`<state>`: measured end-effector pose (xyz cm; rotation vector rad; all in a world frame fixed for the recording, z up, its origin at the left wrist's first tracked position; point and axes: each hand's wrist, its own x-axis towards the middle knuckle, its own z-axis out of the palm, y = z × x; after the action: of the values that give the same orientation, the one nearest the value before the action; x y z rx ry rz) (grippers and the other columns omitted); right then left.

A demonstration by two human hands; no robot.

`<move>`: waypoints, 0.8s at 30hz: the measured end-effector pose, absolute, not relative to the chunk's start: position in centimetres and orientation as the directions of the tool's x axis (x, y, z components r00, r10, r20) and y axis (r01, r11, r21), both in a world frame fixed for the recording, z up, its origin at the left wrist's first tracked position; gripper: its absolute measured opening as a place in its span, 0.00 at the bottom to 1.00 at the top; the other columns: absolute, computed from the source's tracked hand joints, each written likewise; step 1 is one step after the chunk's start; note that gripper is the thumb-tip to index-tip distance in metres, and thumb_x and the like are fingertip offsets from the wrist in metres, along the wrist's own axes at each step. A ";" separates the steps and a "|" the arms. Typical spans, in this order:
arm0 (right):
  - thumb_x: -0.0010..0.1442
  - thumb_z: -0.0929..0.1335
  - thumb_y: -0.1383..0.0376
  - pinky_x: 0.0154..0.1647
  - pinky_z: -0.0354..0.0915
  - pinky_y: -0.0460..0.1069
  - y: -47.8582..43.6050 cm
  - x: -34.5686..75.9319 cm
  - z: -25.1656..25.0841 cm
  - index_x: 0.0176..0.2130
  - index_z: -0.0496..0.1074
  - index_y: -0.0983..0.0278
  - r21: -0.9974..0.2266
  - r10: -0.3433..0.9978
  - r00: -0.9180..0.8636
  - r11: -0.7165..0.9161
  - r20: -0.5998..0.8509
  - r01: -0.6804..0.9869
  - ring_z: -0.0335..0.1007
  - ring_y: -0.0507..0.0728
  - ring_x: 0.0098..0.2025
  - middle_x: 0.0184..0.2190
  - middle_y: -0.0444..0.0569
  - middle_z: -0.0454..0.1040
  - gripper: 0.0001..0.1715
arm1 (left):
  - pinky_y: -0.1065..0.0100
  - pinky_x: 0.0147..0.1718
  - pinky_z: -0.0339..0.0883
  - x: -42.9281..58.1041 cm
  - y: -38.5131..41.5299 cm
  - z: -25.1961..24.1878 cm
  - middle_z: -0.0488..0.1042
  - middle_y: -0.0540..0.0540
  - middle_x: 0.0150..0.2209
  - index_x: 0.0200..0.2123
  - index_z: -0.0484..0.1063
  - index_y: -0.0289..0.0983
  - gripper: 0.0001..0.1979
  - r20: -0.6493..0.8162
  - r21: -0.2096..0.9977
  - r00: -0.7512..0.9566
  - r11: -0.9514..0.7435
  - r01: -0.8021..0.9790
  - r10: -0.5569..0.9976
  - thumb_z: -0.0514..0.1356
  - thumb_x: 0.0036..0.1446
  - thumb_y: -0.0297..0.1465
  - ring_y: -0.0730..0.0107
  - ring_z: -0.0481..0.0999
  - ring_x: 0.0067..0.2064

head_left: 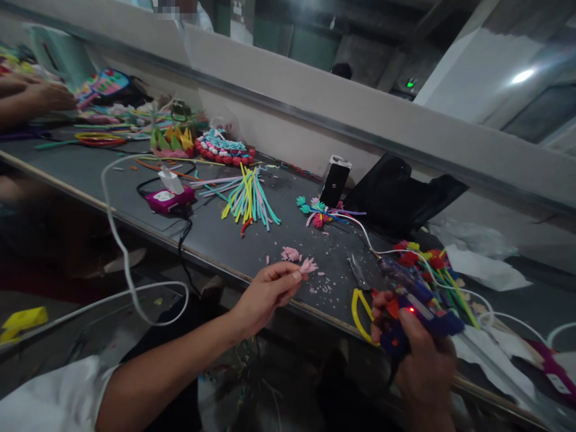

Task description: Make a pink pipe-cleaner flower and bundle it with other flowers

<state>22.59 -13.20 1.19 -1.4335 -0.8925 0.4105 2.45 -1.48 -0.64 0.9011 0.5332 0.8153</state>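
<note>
My left hand (269, 292) is at the front edge of the dark worktable (234, 240), fingers pinched on a small pink fringed flower piece (308, 266). A second pink fringed piece (290, 254) lies just beyond it, with pink scraps scattered around. My right hand (418, 348) is closed around the grip of a blue glue gun (416, 300) with a red light on it, its nozzle pointing up and left. Yellow-handled scissors (360, 294) lie right next to that hand.
A bunch of coloured pipe cleaners (249, 198) lies mid-table. A pink device with a white plug (170, 195), a phone propped upright (335, 180), a black bag (396, 192), craft flowers (427, 264) and a white cable (117, 234) are around. Another person's hand (40, 96) is far left.
</note>
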 end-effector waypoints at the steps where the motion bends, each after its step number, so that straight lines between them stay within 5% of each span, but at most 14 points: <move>1: 0.57 0.68 0.57 0.18 0.64 0.46 -13.3 22.1 1.1 0.33 0.72 0.64 -0.968 0.764 0.597 0.158 0.245 0.196 0.69 0.53 0.23 0.27 0.47 0.72 0.12 | 0.71 0.21 0.39 2.4 -1.5 -0.7 0.57 0.56 0.19 0.35 0.75 0.35 0.11 -0.071 0.847 0.588 0.360 -0.391 0.806 0.64 0.55 0.38 0.80 0.49 0.21; 6: 0.59 0.67 0.51 0.24 0.67 0.49 -14.1 21.4 0.4 0.30 0.74 0.62 -0.911 0.872 0.377 0.162 0.311 0.378 0.69 0.55 0.25 0.24 0.47 0.73 0.17 | 0.71 0.21 0.40 2.5 -1.5 -0.8 0.61 0.54 0.21 0.35 0.76 0.35 0.11 -0.091 0.841 0.559 0.364 -0.400 0.824 0.66 0.53 0.36 0.81 0.50 0.22; 14: 0.60 0.67 0.48 0.30 0.67 0.49 -13.6 19.9 1.1 0.32 0.74 0.60 -0.697 0.850 0.152 0.298 0.505 0.652 0.72 0.56 0.30 0.28 0.47 0.75 0.19 | 0.72 0.21 0.39 2.6 -1.6 -0.7 0.60 0.54 0.21 0.34 0.76 0.34 0.11 -0.101 0.850 0.567 0.367 -0.378 0.818 0.65 0.54 0.37 0.81 0.51 0.22; 24: 0.63 0.65 0.50 0.29 0.64 0.49 -13.6 19.2 1.2 0.31 0.69 0.61 -0.661 0.867 0.075 0.318 0.494 0.680 0.66 0.54 0.27 0.24 0.45 0.68 0.19 | 0.71 0.21 0.39 2.6 -1.8 -0.5 0.57 0.56 0.19 0.34 0.75 0.33 0.10 -0.092 0.874 0.592 0.350 -0.337 0.800 0.63 0.56 0.36 0.80 0.50 0.21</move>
<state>19.21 -13.61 1.25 -1.4190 -1.6592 0.2527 2.56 -1.79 -0.49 0.9466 0.5730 0.7907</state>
